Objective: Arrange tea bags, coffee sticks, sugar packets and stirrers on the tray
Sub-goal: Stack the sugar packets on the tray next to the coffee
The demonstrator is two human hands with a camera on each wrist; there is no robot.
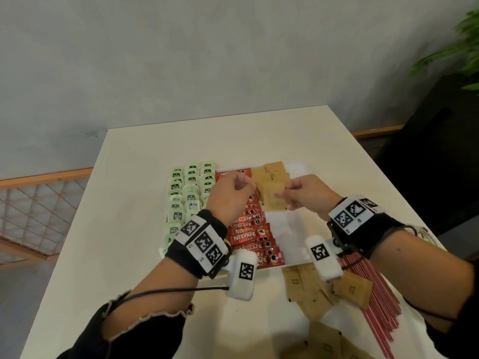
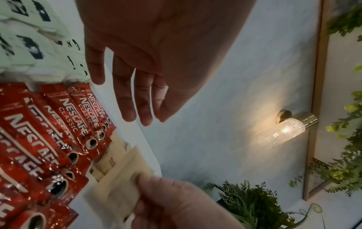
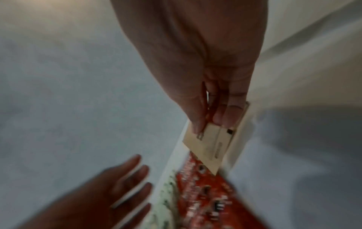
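Observation:
A white tray (image 1: 287, 229) holds green tea bags (image 1: 186, 193) in columns on its left, red coffee sticks (image 1: 248, 234) down the middle and brown sugar packets (image 1: 272, 174) at its back right. My right hand (image 1: 285, 195) pinches a brown sugar packet (image 1: 274, 203) just above the sugar row; the right wrist view shows thumb and fingers on this packet (image 3: 211, 144). My left hand (image 1: 242, 183) hovers over the far coffee sticks, its fingers (image 2: 137, 93) relaxed and holding nothing. Loose sugar packets (image 1: 311, 288) and red stirrers (image 1: 375, 294) lie on the table before the tray.
The pale table (image 1: 129, 203) has bare room left of and behind the tray. A grey wall stands behind, with a lit lamp (image 2: 286, 130). Green plants (image 1: 458, 47) stand at the right. More sugar packets (image 1: 324, 340) lie near the front edge.

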